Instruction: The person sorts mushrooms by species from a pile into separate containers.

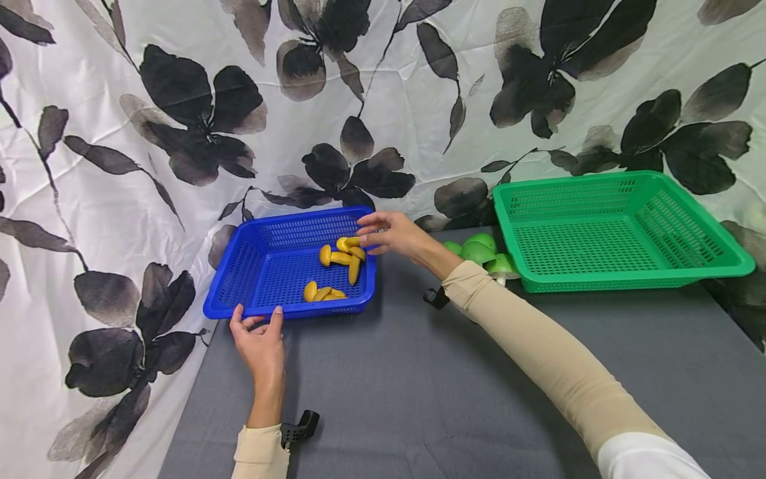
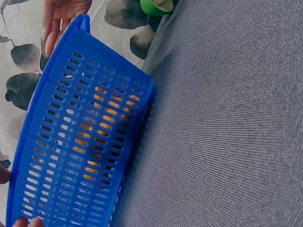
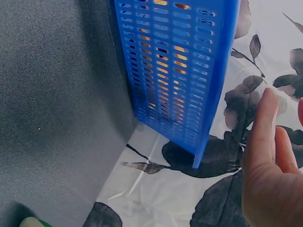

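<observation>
A blue basket (image 1: 287,311) with slotted walls stands on the grey cloth at the left. Inside it, on the right side, lie several yellow mushrooms (image 1: 340,258), partly seen through the slots in both wrist views. My left hand (image 1: 260,346) holds the basket's near rim at its left part; only fingertips show in the left wrist view. Over the basket's far right corner hovers my right hand (image 1: 397,236), its fingers extended, with nothing seen in its grasp. In the right wrist view, that hand (image 3: 267,179) is apart from the basket's wall.
To the right stands a green basket (image 1: 634,276). Several green mushrooms (image 1: 479,251) lie beside its left wall, partly hidden by my right forearm. A floral cloth (image 1: 395,86) hangs behind the grey-covered table (image 1: 383,386).
</observation>
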A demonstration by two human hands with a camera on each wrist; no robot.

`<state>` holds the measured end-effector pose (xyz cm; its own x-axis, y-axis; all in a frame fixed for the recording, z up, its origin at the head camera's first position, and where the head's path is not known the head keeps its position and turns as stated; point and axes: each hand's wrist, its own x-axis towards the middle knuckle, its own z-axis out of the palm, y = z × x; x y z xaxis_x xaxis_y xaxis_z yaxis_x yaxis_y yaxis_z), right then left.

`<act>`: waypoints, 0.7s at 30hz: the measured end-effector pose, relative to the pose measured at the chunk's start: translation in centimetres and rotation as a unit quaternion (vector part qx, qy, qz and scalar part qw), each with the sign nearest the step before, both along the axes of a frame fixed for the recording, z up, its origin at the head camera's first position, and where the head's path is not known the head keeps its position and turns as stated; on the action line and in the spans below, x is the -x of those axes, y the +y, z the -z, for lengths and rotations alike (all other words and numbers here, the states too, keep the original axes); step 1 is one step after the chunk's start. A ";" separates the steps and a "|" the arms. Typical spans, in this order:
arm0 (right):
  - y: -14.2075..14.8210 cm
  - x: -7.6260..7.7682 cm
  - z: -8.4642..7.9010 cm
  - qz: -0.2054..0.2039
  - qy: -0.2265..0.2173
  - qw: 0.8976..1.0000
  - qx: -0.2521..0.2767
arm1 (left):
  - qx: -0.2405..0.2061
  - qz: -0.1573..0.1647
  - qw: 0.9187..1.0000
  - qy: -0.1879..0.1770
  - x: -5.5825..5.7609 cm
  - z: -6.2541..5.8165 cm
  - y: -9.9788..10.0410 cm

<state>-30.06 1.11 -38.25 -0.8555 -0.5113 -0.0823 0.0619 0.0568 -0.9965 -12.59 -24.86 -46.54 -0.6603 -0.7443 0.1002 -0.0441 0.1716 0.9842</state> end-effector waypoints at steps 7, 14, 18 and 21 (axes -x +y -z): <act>0.7 -1.1 -0.2 -0.012 0.022 1.000 -0.006 | -0.002 0.002 1.000 -0.006 -0.1 0.1 0.0; 1.4 -2.5 -0.6 -0.012 0.036 0.999 -0.016 | -0.010 0.005 1.000 0.000 0.0 0.0 -0.1; 2.1 -3.1 -0.6 0.000 0.044 0.999 -0.030 | -0.013 0.007 1.000 0.009 -0.2 0.0 -0.2; 2.7 -3.5 -0.6 0.012 0.053 0.998 -0.034 | -0.010 0.008 1.000 0.013 -0.4 0.0 -0.3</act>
